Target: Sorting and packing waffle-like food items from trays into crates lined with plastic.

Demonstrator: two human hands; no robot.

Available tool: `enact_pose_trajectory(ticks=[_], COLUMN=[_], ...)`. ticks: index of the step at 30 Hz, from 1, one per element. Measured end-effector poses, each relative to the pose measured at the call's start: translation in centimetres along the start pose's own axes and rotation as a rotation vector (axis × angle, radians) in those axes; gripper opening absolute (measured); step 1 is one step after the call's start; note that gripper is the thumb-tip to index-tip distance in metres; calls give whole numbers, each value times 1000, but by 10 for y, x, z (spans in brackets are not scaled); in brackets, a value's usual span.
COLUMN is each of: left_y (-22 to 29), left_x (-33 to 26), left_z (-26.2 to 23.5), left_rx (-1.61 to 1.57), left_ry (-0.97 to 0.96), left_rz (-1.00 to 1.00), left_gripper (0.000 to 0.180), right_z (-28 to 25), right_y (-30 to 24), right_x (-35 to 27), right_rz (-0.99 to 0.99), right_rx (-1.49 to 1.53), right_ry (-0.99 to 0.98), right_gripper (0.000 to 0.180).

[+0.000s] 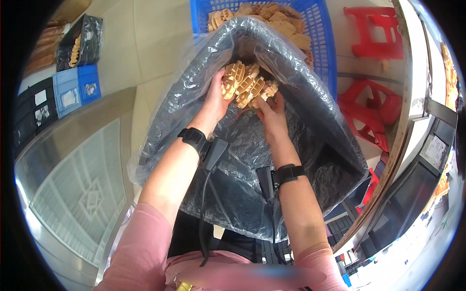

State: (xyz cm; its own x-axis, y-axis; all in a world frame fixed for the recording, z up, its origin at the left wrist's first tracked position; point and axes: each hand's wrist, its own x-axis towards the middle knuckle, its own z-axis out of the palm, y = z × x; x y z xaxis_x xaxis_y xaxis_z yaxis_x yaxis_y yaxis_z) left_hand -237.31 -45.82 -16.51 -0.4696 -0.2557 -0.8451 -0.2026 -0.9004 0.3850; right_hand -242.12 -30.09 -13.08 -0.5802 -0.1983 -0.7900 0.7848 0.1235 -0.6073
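Both hands are over a wide opened bag of dark, see-through plastic [242, 145]. Between them is a bunch of tan moulded pieces [248, 85] with slotted, grid-like faces. My left hand [213, 102] is closed round the left side of this bunch, its thumb along the edge. From below and the right, my right hand [274, 116] grips the other end with curled fingers. Just past the bag's far rim, a blue perforated basket [323, 43] holds a heap of similar tan pieces [281, 24].
Red plastic stools [373, 34] lie at the right, beside a workbench edge [400, 116]. Blue bins [88, 87] and black bins [31, 114] stand on the left. A metal-framed glass panel [82, 194] is at the lower left. Cables [202, 213] hang from my wrist devices.
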Motion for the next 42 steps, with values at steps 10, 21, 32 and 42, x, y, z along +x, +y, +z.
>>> enact_pose_trajectory(ticks=[10,21,32,42], left_y=[-7,-3,-4,7], left_x=[-15,-28,-37,-116], left_z=[12,41,40,37], left_rx=[217,-108,-101,221], left_ry=[13,180,109,129], left_rz=[294,24,2,-56], left_gripper=[48,52,58,108], right_z=[0,-8,9,-24], right_y=[-2,10,11,-14], right_x=[-2,4,3,-69], right_rz=[75,85,86,-19], right_rx=[199,163,232,-125], right_ry=[-8,65,70,57], right_gripper=[73,58,75,80])
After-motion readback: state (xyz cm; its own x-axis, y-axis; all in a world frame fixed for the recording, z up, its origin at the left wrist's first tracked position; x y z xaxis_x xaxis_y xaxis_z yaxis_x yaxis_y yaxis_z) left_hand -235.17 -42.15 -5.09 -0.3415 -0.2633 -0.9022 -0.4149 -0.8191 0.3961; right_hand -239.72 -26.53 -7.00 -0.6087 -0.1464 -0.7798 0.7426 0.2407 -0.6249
